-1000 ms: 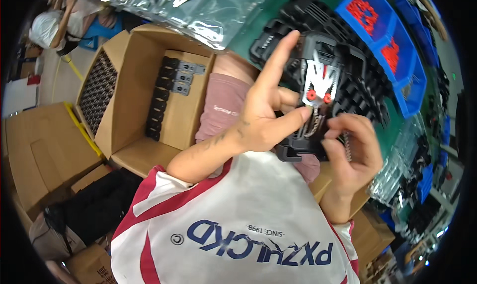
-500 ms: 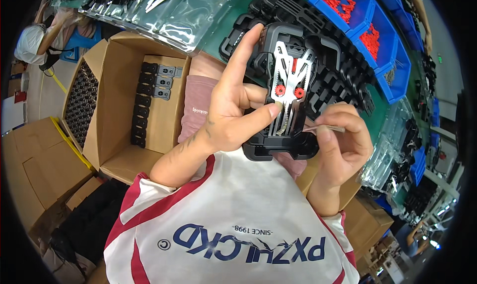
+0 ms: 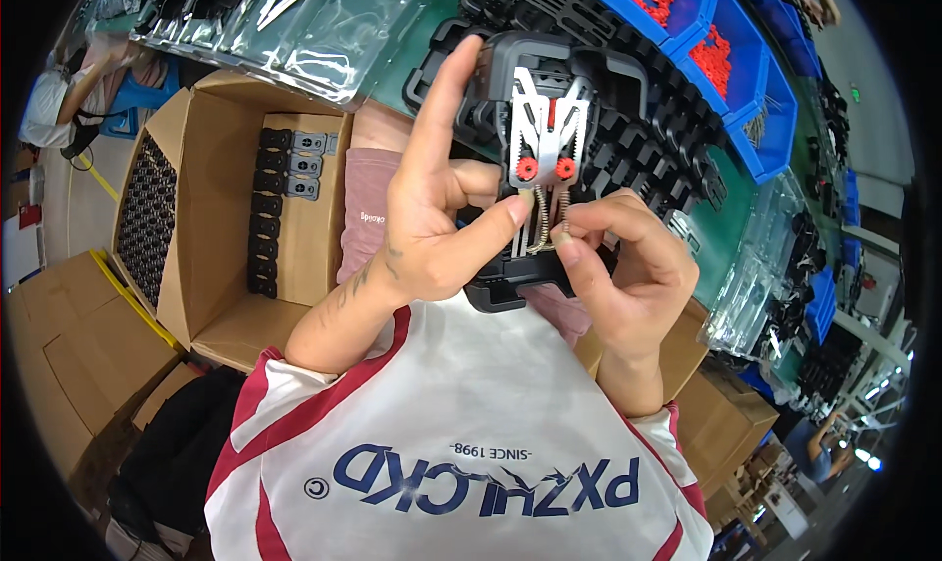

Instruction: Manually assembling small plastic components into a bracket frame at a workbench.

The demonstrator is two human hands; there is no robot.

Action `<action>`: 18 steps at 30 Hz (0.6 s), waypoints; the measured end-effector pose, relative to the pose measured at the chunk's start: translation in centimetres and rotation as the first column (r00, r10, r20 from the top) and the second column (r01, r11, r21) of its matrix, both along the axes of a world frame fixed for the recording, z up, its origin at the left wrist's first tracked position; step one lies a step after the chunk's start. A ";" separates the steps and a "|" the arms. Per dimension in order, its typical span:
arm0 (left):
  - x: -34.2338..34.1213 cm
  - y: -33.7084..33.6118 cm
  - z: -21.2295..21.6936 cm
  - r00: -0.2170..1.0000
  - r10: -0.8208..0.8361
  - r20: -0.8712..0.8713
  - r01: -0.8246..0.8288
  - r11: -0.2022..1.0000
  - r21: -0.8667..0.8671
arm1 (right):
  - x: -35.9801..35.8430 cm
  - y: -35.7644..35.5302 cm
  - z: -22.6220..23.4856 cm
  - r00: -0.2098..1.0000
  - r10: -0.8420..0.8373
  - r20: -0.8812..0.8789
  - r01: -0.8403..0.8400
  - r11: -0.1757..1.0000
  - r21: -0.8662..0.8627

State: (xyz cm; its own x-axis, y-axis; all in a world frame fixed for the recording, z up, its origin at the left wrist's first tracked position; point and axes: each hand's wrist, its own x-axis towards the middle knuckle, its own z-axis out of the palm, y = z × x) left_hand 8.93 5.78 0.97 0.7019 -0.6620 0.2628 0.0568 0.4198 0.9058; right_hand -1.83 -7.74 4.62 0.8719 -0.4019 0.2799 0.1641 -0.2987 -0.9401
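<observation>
A black plastic housing (image 3: pixel 497 291) is held upright in front of me in my left hand (image 3: pixel 432 218). The left thumb presses on its middle, with the index finger stretched along the left side. Forked silver metal plates (image 3: pixel 547 134) and two small red gears (image 3: pixel 527 170) show in its open face. Below the gears a coil spring (image 3: pixel 541 218) lies in the left channel. My right hand (image 3: pixel 633 267) is closed in a pinch, thumb and index fingertip on a second thin spring (image 3: pixel 564 203) at the right channel. Its lower end is partly hidden by the fingers.
Similar black housings (image 3: pixel 638 134) lie in rows on the green table (image 3: pixel 731 252). Blue bins (image 3: pixel 751 90) hold red parts. Clear plastic bags (image 3: pixel 285 56) lie at the back left. An open cardboard box (image 3: pixel 221 218) with black and grey parts stands left. Another person (image 3: pixel 64 100) sits far left.
My right hand has moved left and up, bringing the spring from beside the housing into its right channel. The housing has shifted slightly left and up in view, still in my left hand.
</observation>
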 end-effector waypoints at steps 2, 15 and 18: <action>-0.5 -0.3 0.4 0.998 0.057 -0.014 -0.056 0.997 0.053 | -0.2 -0.3 0.0 0.999 0.033 -0.027 -0.035 0.998 -0.055; -2.4 -2.5 0.8 0.979 0.200 0.047 -0.205 0.965 0.161 | -1.9 -1.4 -0.3 0.990 -0.128 0.051 0.134 0.982 -0.134; -2.8 -2.6 0.3 0.992 0.114 0.062 -0.122 0.979 0.161 | -2.9 -1.5 -0.4 0.982 -0.171 0.083 0.180 0.975 -0.128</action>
State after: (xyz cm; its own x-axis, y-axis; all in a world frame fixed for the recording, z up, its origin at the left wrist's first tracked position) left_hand 6.13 3.16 1.30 0.7660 -0.6124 0.1957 -0.0330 0.2666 0.9633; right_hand -4.74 -9.28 4.20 0.7668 -0.5013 0.4009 0.1632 -0.4519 -0.8770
